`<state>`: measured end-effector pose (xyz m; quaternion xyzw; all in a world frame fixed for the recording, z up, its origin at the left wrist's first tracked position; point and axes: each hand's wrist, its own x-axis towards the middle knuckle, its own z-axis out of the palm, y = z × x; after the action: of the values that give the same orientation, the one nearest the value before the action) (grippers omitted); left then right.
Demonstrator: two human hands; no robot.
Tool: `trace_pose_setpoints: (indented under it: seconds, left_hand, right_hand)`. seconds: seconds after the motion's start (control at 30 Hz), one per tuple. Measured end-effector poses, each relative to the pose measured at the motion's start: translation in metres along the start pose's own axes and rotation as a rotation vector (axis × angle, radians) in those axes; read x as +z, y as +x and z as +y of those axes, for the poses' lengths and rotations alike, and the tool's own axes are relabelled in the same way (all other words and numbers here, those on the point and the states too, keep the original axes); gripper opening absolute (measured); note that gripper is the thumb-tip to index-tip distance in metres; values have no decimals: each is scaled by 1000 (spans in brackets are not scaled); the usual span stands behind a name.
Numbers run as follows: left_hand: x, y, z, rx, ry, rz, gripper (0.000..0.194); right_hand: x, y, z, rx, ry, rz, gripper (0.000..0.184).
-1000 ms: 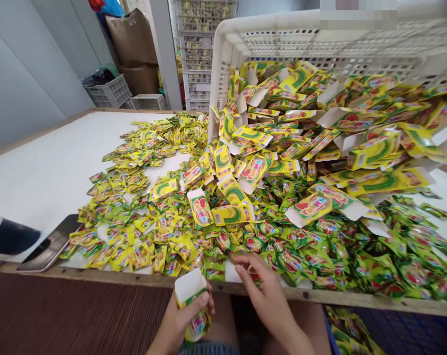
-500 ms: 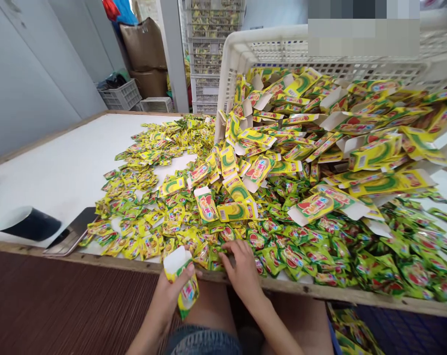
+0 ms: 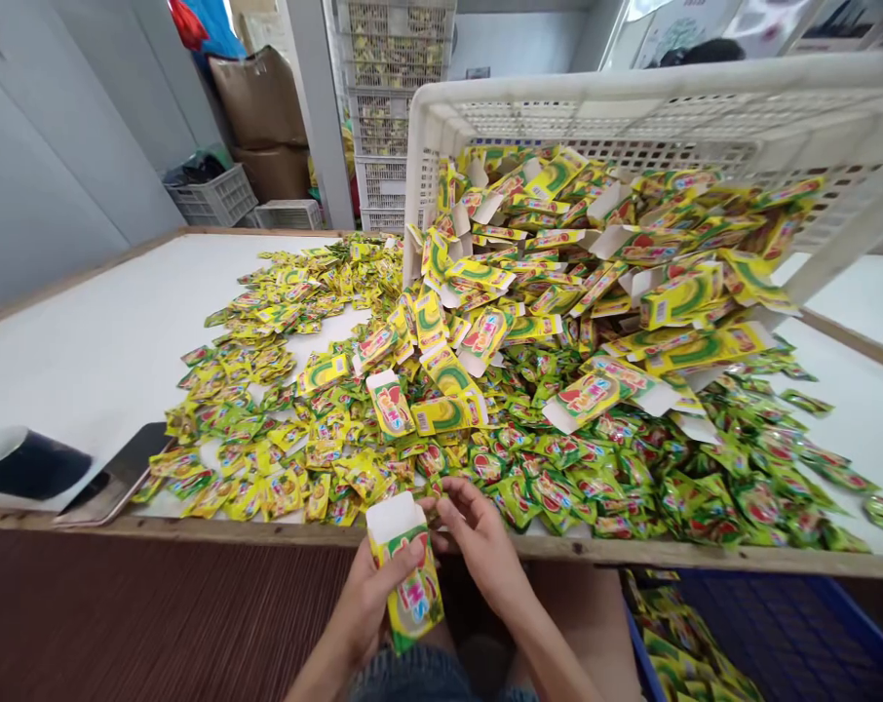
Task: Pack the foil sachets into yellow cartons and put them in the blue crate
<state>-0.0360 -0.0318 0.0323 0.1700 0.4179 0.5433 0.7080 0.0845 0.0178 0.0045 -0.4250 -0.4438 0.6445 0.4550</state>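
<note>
My left hand (image 3: 372, 595) grips a small yellow and green candy box (image 3: 410, 585), tilted, with its white end flap raised at the top. My thumb lies across its printed front. Close beside the box's upper right edge is my right hand (image 3: 481, 551), its fingers curled and thumb drawn in. Whatever sits between those fingertips is too small to make out. Just beyond both hands, yellow and green candy packets (image 3: 346, 478) are spread along the table's front edge. Several more boxes with loose flaps (image 3: 448, 414) lie on top of the packets.
A white plastic basket (image 3: 588, 93) lies tipped, boxes spilling from it onto the white table (image 3: 105, 302). At left are a phone (image 3: 120, 478) and a dark cup (image 3: 36, 463). Below the wooden edge, at right, stands a blue crate (image 3: 792, 624) with packets. Stacked crates (image 3: 383, 127) stand behind.
My left hand has brought the box rightward, close to my right hand. My right hand has come back from the packets, its fingers now curled by the box. The view has shifted slightly right.
</note>
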Motion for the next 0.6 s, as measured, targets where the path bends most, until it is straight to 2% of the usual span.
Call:
trace_pose_setpoints:
  seconds: [0.1,0.33,0.4,0.5,0.6]
  left_hand:
    - [-2,-3,0,12,-33,-16,78]
    - [-2,-8,-5,31,2,-50,80]
    - [-2,-6,-7,29,-12,-38,78]
    - [-4,-2,-11,-7,33,-11,75]
    - [-8,-4,-13,-28,92,-15,73]
  right_hand:
    - [-4,-4,-1,20,-1,-40,43]
    - [-5,-6,9,-127,-165,148,28]
    - [-6,-5,7,-126,-188,101,27]
    - [-10,-2,5,-37,-173,-54,31]
    - [-13,1,6,6,-179,-88,27]
